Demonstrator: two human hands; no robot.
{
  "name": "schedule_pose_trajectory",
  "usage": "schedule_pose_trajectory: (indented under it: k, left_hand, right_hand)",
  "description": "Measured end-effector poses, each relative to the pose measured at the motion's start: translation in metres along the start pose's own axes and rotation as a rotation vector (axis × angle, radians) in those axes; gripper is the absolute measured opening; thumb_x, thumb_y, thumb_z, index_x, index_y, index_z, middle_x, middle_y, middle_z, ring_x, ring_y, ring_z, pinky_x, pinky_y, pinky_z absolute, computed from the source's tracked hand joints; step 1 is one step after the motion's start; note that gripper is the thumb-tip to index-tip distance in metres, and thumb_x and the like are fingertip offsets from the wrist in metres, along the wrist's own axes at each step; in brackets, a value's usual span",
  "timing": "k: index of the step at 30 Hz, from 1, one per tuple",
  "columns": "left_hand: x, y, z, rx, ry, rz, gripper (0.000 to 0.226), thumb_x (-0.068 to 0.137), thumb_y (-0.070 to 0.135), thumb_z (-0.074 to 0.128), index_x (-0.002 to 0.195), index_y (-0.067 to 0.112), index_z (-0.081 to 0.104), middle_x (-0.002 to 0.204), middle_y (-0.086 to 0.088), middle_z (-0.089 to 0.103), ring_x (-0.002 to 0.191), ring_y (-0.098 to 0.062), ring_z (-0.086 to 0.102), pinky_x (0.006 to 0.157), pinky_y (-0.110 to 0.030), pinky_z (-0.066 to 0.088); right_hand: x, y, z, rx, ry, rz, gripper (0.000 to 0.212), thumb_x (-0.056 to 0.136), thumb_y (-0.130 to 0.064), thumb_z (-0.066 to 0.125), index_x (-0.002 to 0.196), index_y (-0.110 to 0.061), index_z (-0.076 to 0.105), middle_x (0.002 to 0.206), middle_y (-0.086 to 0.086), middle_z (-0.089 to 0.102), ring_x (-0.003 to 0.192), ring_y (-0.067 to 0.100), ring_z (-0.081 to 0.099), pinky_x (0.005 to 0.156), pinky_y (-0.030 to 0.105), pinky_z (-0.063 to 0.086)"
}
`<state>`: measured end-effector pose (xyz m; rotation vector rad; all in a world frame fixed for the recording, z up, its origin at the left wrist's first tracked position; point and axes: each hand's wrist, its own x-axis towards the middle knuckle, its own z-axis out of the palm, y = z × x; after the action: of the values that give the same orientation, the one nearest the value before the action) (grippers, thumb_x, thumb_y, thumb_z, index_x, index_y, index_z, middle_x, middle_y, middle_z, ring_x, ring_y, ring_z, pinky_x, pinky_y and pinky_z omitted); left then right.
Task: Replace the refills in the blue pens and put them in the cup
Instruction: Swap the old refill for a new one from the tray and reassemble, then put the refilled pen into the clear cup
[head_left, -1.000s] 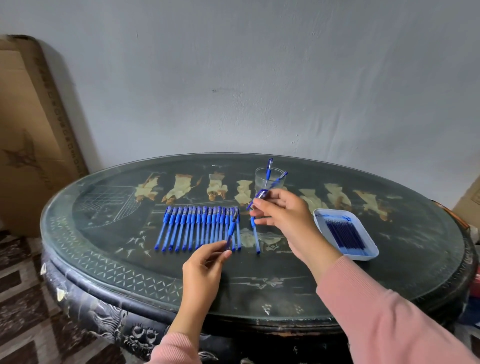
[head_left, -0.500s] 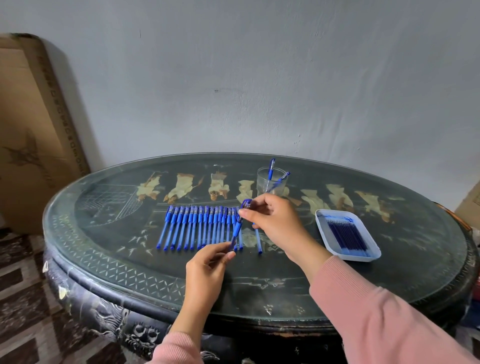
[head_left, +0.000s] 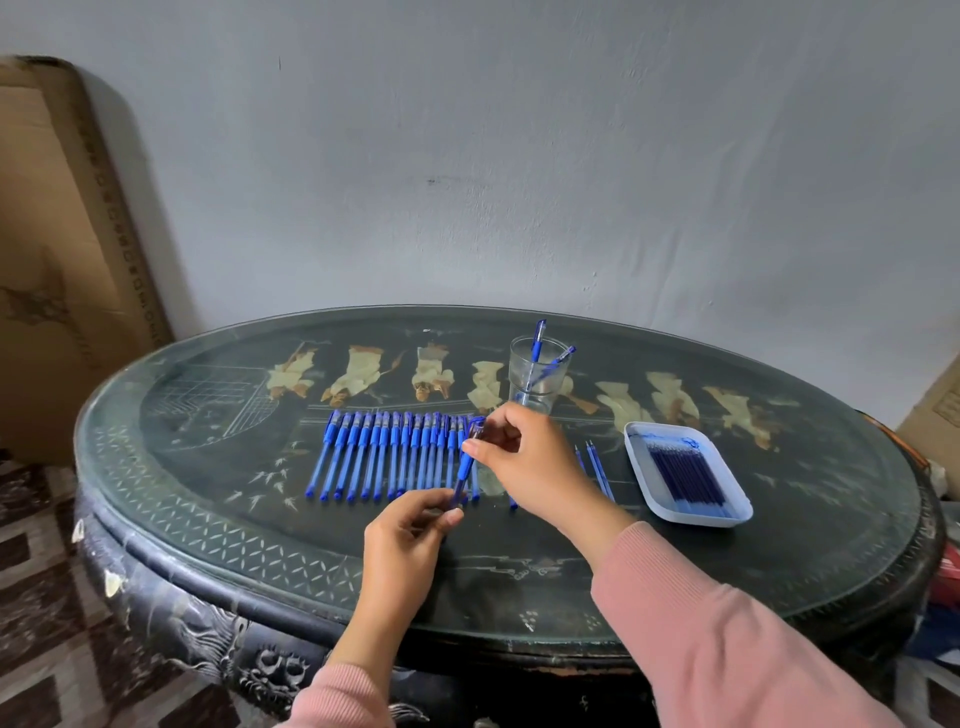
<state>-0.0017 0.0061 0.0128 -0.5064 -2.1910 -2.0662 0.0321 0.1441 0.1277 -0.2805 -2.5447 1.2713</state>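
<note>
Holding one blue pen (head_left: 466, 470) just above the desk (head_left: 519, 577) at frame centre, both hands on it. Left hand (head_left: 410, 527) pinches the lower end between thumb and fingertips. Right hand (head_left: 527, 462) pinches the upper, capped end. The pen is tilted, its top leaning away and slightly right, over the right end of the row of pens (head_left: 387, 452).

Progress, my read: early.
- Done: two pens (head_left: 540, 345) stand in the cup (head_left: 530, 395), above centre, behind the right hand.
- Left: the row, more than a dozen, lying side by side with caps toward the wall.
- In hand: looks like a cap or barrel step. Can't tell whether its refill is swapped.
- Stock: fresh refills (head_left: 685, 473) fill the white tray (head_left: 636, 452) right of centre, plenty there.
- Two loose refills (head_left: 597, 467) lie on the desk between the right hand and the tray, likely the pulled ones.

Pen look: slim, translucent blue barrel, darker blue grip section, blue cap with a clip. Light and smooth, so a fingertip pinch should do. The cup is clear, so the pen barrels show through its wall.
</note>
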Motion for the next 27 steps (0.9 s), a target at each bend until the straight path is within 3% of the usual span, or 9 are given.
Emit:
schedule_pose_trajectory:
  k: [5,9,13,16,18,22,25,27]
  left_hand:
    - [-0.001,0.002,-0.001,0.002,0.007,-0.001,0.02,0.079,-0.002,0.075,0.092,0.013,0.074,0.088,0.0,0.076,0.068,-0.004,0.065,0.072,-0.019,0.053]
    - [0.0,0.003,-0.002,-0.008,0.018,0.004,0.018,0.079,-0.001,0.075,0.093,0.011,0.074,0.089,0.001,0.076,0.069,-0.003,0.065,0.073,-0.02,0.054]
    - [-0.002,0.006,0.0,-0.006,0.035,0.029,0.023,0.078,0.0,0.076,0.092,0.018,0.075,0.087,0.004,0.075,0.076,-0.005,0.069,0.076,-0.02,0.055]
    - [-0.002,0.01,0.002,0.024,0.028,0.042,0.023,0.079,0.006,0.078,0.097,0.021,0.075,0.09,0.009,0.075,0.085,0.0,0.069,0.079,-0.01,0.051]
    - [-0.001,0.011,0.002,0.056,0.024,0.035,0.022,0.08,0.016,0.077,0.101,0.02,0.075,0.096,0.011,0.074,0.091,0.003,0.068,0.083,-0.01,0.05]
    - [-0.001,0.009,0.002,0.227,0.044,0.073,0.019,0.086,0.029,0.071,0.105,0.024,0.073,0.1,0.018,0.07,0.096,0.007,0.063,0.085,-0.008,0.046]
    - [0.0,0.005,0.006,0.325,0.057,0.113,0.02,0.089,0.018,0.069,0.108,0.019,0.073,0.099,0.018,0.067,0.092,0.003,0.063,0.083,-0.006,0.044]
    - [-0.001,0.001,0.008,0.394,0.04,0.127,0.021,0.089,0.013,0.069,0.109,0.018,0.072,0.098,0.02,0.064,0.092,-0.002,0.062,0.086,-0.014,0.047]
  right_hand:
    - [0.0,-0.004,0.001,-0.039,-0.005,-0.019,0.013,0.09,-0.023,0.07,0.092,-0.013,0.062,0.085,-0.004,0.063,0.072,0.003,0.054,0.056,0.004,0.038]
    - [-0.001,-0.003,0.004,-0.046,-0.008,-0.029,0.012,0.092,-0.025,0.067,0.095,-0.015,0.061,0.087,-0.006,0.063,0.074,0.001,0.055,0.059,0.007,0.039]
    - [-0.005,0.001,0.002,-0.059,0.026,-0.062,0.012,0.093,-0.025,0.065,0.098,-0.015,0.061,0.093,-0.004,0.065,0.086,0.008,0.062,0.072,0.017,0.048]
    - [-0.007,0.008,-0.003,0.057,0.069,-0.048,0.006,0.092,-0.017,0.067,0.092,-0.014,0.061,0.087,0.0,0.068,0.078,0.012,0.069,0.08,0.034,0.057]
    - [-0.003,0.012,-0.014,0.127,0.128,-0.02,0.005,0.092,-0.015,0.065,0.091,-0.016,0.06,0.086,0.001,0.068,0.072,0.01,0.07,0.078,0.038,0.059]
    - [0.019,0.013,-0.054,0.206,0.367,-0.014,0.022,0.093,-0.009,0.063,0.111,-0.016,0.054,0.088,0.006,0.068,0.069,0.01,0.07,0.065,0.024,0.059]
    - [0.045,0.013,-0.083,0.154,0.557,-0.097,0.033,0.093,-0.005,0.064,0.111,-0.027,0.047,0.083,0.006,0.068,0.068,0.019,0.071,0.067,0.04,0.061]
    - [0.062,0.013,-0.096,0.102,0.649,-0.133,0.033,0.092,-0.005,0.065,0.107,-0.028,0.046,0.082,0.005,0.068,0.072,0.023,0.07,0.07,0.05,0.059]
